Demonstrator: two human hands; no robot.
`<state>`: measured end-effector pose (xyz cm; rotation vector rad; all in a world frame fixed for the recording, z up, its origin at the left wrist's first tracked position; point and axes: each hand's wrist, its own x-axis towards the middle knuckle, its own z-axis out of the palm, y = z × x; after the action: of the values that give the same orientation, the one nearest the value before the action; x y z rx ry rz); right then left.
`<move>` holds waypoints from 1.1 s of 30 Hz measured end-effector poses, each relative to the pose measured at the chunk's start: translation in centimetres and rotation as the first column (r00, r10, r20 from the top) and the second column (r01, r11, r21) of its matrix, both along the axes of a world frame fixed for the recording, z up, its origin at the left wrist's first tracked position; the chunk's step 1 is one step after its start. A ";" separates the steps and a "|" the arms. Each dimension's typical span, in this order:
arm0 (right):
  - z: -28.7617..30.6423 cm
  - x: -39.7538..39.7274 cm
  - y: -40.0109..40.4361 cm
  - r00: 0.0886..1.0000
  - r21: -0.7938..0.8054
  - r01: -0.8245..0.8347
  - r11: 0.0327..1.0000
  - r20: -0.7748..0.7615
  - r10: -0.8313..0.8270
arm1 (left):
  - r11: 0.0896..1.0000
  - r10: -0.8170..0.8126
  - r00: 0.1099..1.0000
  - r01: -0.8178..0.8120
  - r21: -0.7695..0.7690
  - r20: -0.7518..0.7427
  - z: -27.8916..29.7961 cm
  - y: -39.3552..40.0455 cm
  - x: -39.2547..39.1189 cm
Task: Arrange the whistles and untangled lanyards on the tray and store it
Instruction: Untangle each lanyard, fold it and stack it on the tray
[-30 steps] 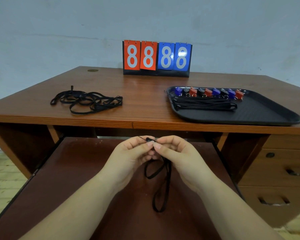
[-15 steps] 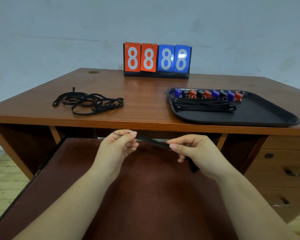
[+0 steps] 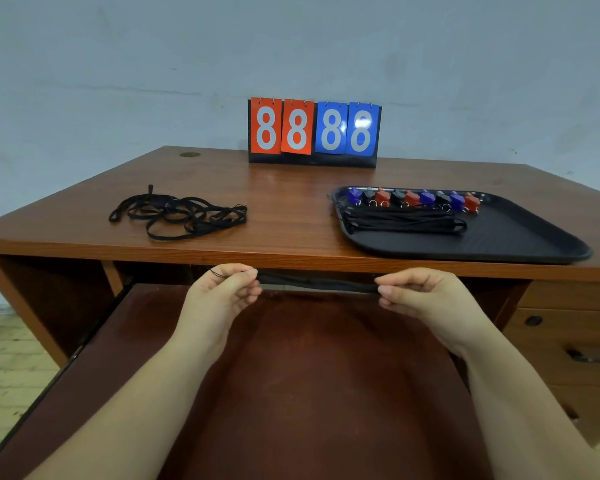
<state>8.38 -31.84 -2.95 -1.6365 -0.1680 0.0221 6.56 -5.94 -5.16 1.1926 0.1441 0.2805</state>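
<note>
Below the worktop (image 3: pixel 291 209) edge, left hand (image 3: pixel 219 296) and right hand (image 3: pixel 426 299) each kept a pinching grip on one taut lanyard (image 3: pixel 316 284).

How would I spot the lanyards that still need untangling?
Find the scoreboard at the back of the desk. Left of it lies the tangled pile of lanyards, a loose black knot on bare wood, unlike the straight bundle on the tray.

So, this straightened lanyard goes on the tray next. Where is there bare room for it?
The tray is bare in front of the laid lanyards and toward its right end. Its back edge is crowded with the whistles. Both hands pinch the stretched lanyard.
</note>
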 end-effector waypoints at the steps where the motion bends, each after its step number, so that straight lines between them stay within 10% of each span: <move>1: 0.0 0.0 -0.1 1.000 0.005 0.004 1.000 -0.001 -0.004 | 1.000 -0.003 1.000 0.003 0.004 0.004 0.0 0.0 0.0; 18: 7.9 3.7 -6.1 0.946 -0.389 0.294 0.873 0.246 -0.210 | 0.908 -0.055 0.994 0.011 0.419 0.093 6.1 -5.2 4.2; 33: 6.0 10.0 -11.6 0.974 -0.737 0.226 0.637 0.165 -0.155 | 0.513 0.058 0.994 0.048 0.857 -0.090 5.4 -10.2 12.3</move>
<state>18.34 -43.40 3.08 -2.5017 -0.0420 -0.1674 18.91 -16.11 0.22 2.2340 0.0975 0.2998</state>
